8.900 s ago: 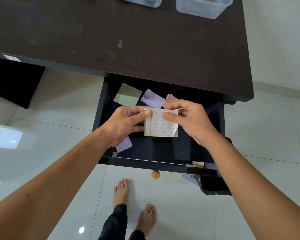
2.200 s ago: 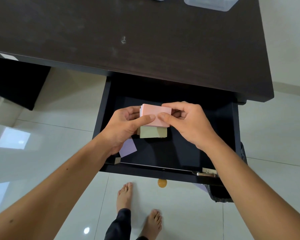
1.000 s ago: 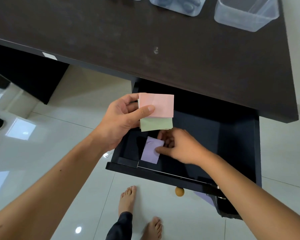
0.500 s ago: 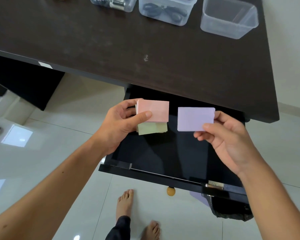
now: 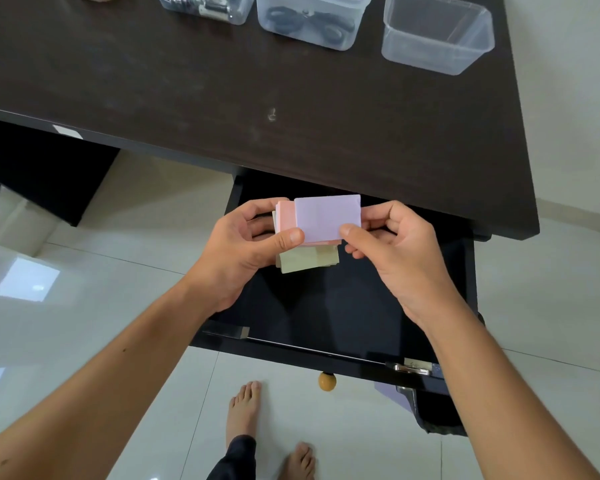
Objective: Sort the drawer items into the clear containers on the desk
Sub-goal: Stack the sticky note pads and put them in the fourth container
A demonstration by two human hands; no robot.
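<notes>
We hold a small stack of rectangular paper notes (image 5: 307,242) above the open black drawer (image 5: 326,306), between both hands. Our left hand (image 5: 243,251) grips the stack from its left edge, thumb pressed across the pink sheet (image 5: 286,218) and fingers curled behind, with a pale green sheet (image 5: 309,259) hanging out below. Our right hand (image 5: 395,251) pinches the lilac paper note (image 5: 328,216) at its right edge, thumb on its lower right corner, and lays it over the pink one, shifted a little to the right and not yet squared up.

The long axis of the lilac note runs left to right, in line with the stack, so we judge the coming move to be a short slide leftward into the left hand's hold. The empty clear plastic container (image 5: 437,36) stands well apart, up and to the right on the dark wooden desk (image 5: 222,98), on the right hand's side.

Half a second ago the lilac note was held apart from the stack with a clear gap between them; now it overlaps it and the hands have closed together.
</notes>
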